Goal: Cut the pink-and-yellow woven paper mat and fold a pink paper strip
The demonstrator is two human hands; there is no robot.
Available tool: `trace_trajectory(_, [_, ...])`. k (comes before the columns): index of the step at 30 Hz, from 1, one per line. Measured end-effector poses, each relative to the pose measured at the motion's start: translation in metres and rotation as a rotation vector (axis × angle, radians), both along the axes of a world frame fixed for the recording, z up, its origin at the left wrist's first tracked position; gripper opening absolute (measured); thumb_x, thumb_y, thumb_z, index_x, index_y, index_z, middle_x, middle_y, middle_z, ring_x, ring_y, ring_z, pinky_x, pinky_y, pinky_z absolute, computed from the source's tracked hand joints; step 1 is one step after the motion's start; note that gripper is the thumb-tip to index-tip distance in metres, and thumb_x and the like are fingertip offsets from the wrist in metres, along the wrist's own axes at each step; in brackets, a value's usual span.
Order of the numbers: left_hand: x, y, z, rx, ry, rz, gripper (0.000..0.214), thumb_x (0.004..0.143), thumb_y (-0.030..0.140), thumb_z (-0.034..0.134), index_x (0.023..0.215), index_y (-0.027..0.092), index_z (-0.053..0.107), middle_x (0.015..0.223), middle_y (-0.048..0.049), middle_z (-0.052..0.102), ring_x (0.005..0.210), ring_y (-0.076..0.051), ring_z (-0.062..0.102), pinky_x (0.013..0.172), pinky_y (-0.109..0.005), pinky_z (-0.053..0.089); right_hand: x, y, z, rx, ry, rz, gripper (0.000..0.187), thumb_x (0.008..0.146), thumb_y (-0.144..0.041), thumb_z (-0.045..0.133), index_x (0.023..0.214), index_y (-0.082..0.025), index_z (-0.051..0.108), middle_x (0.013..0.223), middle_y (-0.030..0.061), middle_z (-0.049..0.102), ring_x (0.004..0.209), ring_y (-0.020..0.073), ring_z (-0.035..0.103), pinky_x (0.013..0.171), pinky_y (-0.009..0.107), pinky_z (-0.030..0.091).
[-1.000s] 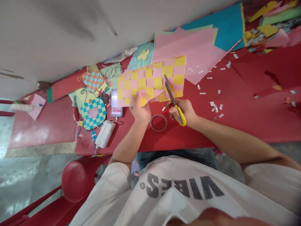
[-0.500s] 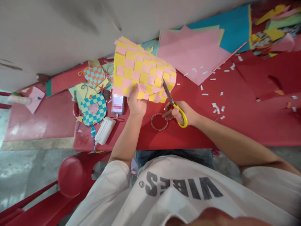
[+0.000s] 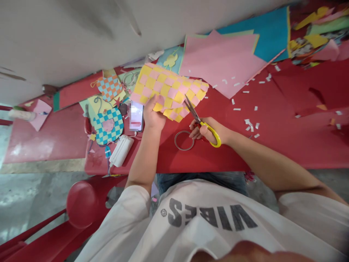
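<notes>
Red bench [image 3: 207,160], near edge: pink-and-yellow woven paper mat [image 3: 170,91] pinched by left hand [image 3: 154,116] at its lower edge; right hand [image 3: 207,131] closed around yellow-handled scissors [image 3: 196,117], blades at mat's edge; thin ring [image 3: 184,141] just below

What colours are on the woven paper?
The woven paper has pink and yellow checks; the head view shows it best.

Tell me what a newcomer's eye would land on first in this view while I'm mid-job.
The pink-and-yellow woven paper sheet in the left hand stands out first, at the centre of the view. Just right of it, the yellow-handled scissors sit in the right hand, blades at the sheet's edge. Further right, white paper scraps dot the red table, below a large pink paper sheet.
</notes>
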State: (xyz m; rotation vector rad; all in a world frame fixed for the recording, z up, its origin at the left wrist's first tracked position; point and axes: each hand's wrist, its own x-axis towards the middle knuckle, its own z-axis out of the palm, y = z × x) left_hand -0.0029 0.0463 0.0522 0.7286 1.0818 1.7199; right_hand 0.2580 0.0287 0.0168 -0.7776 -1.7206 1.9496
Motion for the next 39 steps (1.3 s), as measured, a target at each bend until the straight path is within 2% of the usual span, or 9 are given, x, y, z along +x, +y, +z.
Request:
trace_trajectory(4, [0.0,0.001,-0.001,-0.041,-0.016,0.018,0.062,0.095,0.059,0.076,0.148,0.029,0.069,0.15,-0.0102,0.074,0.159,-0.034,0.057,0.13,-0.052,0.051,0.0,0.0,0.004,-0.027,0.011,0.066,0.086,0.082,-0.099,0.063,0.108,-0.017,0.067,0.097,0.0182,0.085,0.086,0.0317,0.087,0.071,0.036,0.072])
trace_trajectory(7, [-0.001,0.0,0.001,-0.092,-0.04,-0.01,0.062,0.095,0.06,0.075,0.147,0.027,0.069,0.148,-0.0108,0.075,0.157,-0.035,0.058,0.128,-0.052,0.053,-0.001,-0.001,0.005,-0.05,0.026,0.05,0.088,0.082,-0.102,0.059,0.107,-0.018,0.066,0.093,0.0174,0.085,0.081,0.0307,0.086,0.067,0.036,0.071])
trace_trajectory(11, [-0.004,0.0,0.0,-0.126,-0.041,-0.05,0.058,0.095,0.061,0.074,0.14,0.024,0.073,0.147,-0.0119,0.076,0.156,-0.036,0.059,0.126,-0.053,0.054,-0.003,-0.002,0.007,0.064,-0.022,-0.015,0.084,0.089,-0.099,0.053,0.103,-0.017,0.066,0.077,0.011,0.08,0.059,0.0211,0.077,0.053,0.028,0.062])
trace_trajectory(15, [-0.009,0.001,-0.006,-0.118,-0.027,-0.046,0.047,0.094,0.052,0.078,0.132,0.024,0.075,0.145,-0.011,0.077,0.156,-0.034,0.06,0.126,-0.052,0.054,-0.003,-0.002,0.008,0.129,-0.056,-0.075,0.077,0.091,-0.094,0.058,0.095,-0.018,0.067,0.064,0.0049,0.073,0.051,0.0171,0.071,0.049,0.025,0.057])
trace_trajectory(21, [-0.013,0.002,-0.01,-0.138,-0.027,-0.072,0.043,0.089,0.041,0.082,0.128,0.023,0.076,0.139,-0.0108,0.08,0.151,-0.036,0.064,0.12,-0.05,0.06,-0.004,-0.003,0.003,0.163,-0.085,-0.143,0.074,0.091,-0.094,0.058,0.095,-0.02,0.068,0.06,0.0033,0.071,0.047,0.0178,0.068,0.046,0.028,0.056])
trace_trajectory(26, [-0.009,0.001,-0.006,-0.128,-0.055,-0.102,0.04,0.087,0.032,0.079,0.126,0.024,0.077,0.139,-0.0092,0.08,0.153,-0.034,0.062,0.123,-0.051,0.057,-0.003,-0.002,0.002,0.148,-0.048,-0.158,0.079,0.093,-0.096,0.049,0.097,-0.019,0.067,0.064,0.0047,0.073,0.048,0.0177,0.068,0.045,0.028,0.056])
trace_trajectory(34, [-0.009,0.002,-0.011,-0.109,-0.037,-0.118,0.039,0.084,0.034,0.084,0.122,0.025,0.079,0.133,-0.0082,0.081,0.153,-0.034,0.063,0.122,-0.052,0.058,-0.003,-0.003,0.004,0.188,-0.077,-0.171,0.077,0.094,-0.094,0.053,0.094,-0.019,0.069,0.059,0.003,0.069,0.047,0.0172,0.068,0.045,0.028,0.055])
trace_trajectory(39, [-0.011,0.003,-0.012,-0.12,-0.014,-0.092,0.043,0.084,0.033,0.084,0.125,0.026,0.078,0.131,-0.0079,0.082,0.155,-0.035,0.061,0.121,-0.05,0.059,-0.004,-0.002,0.008,0.204,-0.123,-0.182,0.074,0.093,-0.093,0.055,0.084,-0.021,0.065,0.055,0.0025,0.068,0.045,0.0181,0.067,0.045,0.029,0.053])
